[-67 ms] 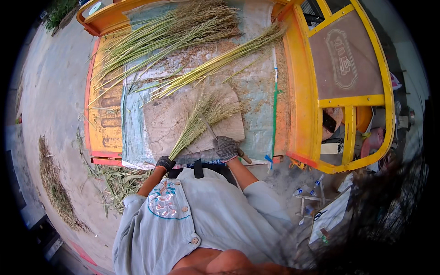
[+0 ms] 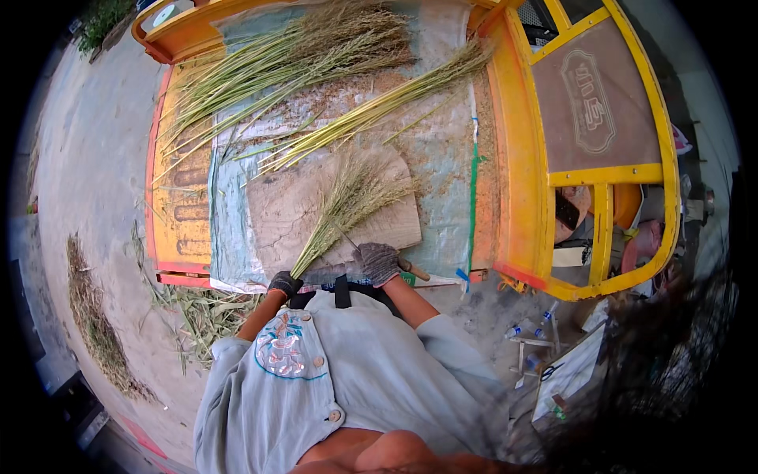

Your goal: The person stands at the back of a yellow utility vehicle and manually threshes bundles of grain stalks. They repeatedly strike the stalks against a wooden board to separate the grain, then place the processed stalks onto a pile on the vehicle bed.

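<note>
My gloved left hand (image 2: 285,282) is closed around the stalk ends of a small bunch of seeded stalks (image 2: 335,209). The bunch fans out away from me over a cracked, worn board (image 2: 276,197). In my gloved right hand (image 2: 379,263) is a tool with a wooden handle (image 2: 414,270); its thin, blade-like end reaches toward the bunch's lower part. Whether that end touches the stalks I cannot make out. Beyond the board lies a loose bundle of longer stalks (image 2: 371,110), and a larger heap of stalks (image 2: 260,71) is farther back.
A pale blue sheet (image 2: 442,213) covers the yellow truck bed (image 2: 183,237) under the board. The yellow frame with a brown panel (image 2: 600,103) rises at the right. Cut leaves (image 2: 205,320) and a strip of dry stalks (image 2: 95,324) lie on the ground at left.
My right hand has moved a little left and toward me, and the tool's thin end has shifted down along the bunch. My left hand keeps its place.
</note>
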A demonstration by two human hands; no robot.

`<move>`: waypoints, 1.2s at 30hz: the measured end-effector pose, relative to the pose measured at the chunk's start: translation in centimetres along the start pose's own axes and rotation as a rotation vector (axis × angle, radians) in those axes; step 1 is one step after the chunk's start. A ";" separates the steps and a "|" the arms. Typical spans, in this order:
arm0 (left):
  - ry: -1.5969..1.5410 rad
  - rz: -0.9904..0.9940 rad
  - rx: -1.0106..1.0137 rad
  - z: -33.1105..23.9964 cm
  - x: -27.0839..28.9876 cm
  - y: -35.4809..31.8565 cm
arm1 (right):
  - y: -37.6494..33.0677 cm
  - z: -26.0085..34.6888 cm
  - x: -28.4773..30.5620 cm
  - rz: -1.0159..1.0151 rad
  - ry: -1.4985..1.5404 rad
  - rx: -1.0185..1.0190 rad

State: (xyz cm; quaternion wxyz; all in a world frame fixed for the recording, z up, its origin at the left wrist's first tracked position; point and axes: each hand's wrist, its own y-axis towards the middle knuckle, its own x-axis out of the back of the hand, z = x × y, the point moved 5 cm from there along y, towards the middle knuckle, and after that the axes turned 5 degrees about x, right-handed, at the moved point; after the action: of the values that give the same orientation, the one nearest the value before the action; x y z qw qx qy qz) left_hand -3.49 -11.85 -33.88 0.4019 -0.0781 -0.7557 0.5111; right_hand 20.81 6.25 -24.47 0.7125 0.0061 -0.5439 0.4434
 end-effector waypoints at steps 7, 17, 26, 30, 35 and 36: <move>-0.175 0.027 0.023 2.7 -5.0 -1.8 | 1.9 -8.9 -0.4 -0.016 0.048 -0.243; -0.225 0.067 0.045 6.5 -4.7 -6.6 | 3.7 -13.4 2.2 -0.071 -0.023 -0.375; -0.370 -0.057 0.034 12.0 -0.9 -9.3 | 3.5 -12.8 2.9 -0.130 0.063 -0.356; -0.219 -0.022 0.060 7.0 2.3 -8.6 | 3.0 -13.1 1.7 -0.181 0.265 -0.488; -0.479 0.153 -0.059 -3.5 4.1 -10.7 | 3.1 -11.9 3.9 -0.402 0.441 -0.583; -0.564 0.154 -0.117 -4.4 4.1 -10.4 | 2.6 -11.7 4.6 -0.380 0.452 -0.612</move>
State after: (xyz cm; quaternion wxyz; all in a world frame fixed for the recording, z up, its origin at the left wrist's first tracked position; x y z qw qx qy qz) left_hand -0.15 -11.43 -22.39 0.1309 -0.0133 -0.8575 0.4974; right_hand 28.25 16.42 -26.90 0.8518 -0.2030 -0.4697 0.1124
